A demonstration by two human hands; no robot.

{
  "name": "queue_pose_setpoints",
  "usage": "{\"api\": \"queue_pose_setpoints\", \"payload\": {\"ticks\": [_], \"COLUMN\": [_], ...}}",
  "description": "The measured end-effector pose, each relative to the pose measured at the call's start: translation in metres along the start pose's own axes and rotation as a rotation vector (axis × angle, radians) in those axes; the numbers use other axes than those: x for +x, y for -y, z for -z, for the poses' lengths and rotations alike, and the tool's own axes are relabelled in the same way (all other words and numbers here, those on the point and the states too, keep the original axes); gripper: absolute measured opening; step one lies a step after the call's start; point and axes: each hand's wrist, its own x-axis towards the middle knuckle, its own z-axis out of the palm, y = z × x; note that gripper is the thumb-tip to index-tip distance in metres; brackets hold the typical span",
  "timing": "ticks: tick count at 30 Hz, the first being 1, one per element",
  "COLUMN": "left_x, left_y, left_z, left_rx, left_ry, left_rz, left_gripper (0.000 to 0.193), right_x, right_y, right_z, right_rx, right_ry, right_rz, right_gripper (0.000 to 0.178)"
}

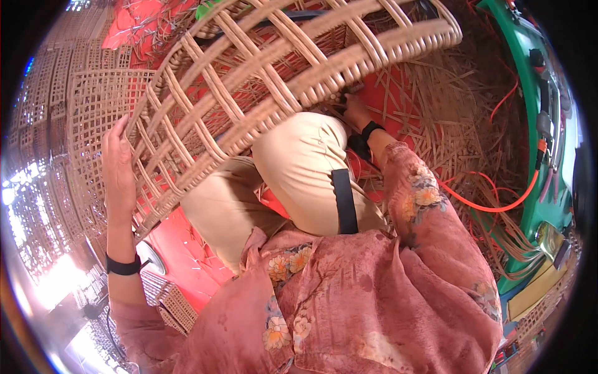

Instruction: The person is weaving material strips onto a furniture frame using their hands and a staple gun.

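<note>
A large woven rattan basket, with open lattice sides and a thick braided rim, lies tilted over my knees. My left hand is at its left edge, fingers pointing up and fingertips bent against the rattan. My right hand reaches under the braided rim at the right, beside my knee. Its fingers are bent and mostly hidden by the rim; what they hold is too dark to make out. A black object shows just below the right wrist, its kind unclear.
Cut rattan strips litter the ground at the right, partly over red sheeting. An orange hose runs to a green table or bench bearing tools. Woven lattice panels lie along the left.
</note>
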Motion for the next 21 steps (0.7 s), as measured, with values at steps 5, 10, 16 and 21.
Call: {"api": "queue_pose_setpoints", "payload": {"ticks": [5,10,16,21], "left_x": [0.036,0.043,0.049,0.046], "left_y": [0.023,0.025,0.027,0.043], "left_z": [0.000,-0.005,-0.005,-0.004], "left_rx": [0.048,-0.044,-0.051,-0.045], "left_ry": [0.030,-0.030,-0.007,-0.077], "left_rz": [-0.041,-0.008,-0.021,-0.073], "left_gripper": [0.052,0.053,0.055,0.051], "right_x": [-0.012,-0.026,-0.052,-0.108], "right_y": [0.016,0.002,0.096,0.225], "right_z": [0.016,0.042,0.185,0.292], "right_rx": [0.019,-0.138,0.763,0.637], "right_ry": [0.056,0.126,0.069,0.321], "right_rz": [-0.351,-0.169,-0.389,-0.140], "right_gripper": [0.047,0.029,0.037,0.034]}}
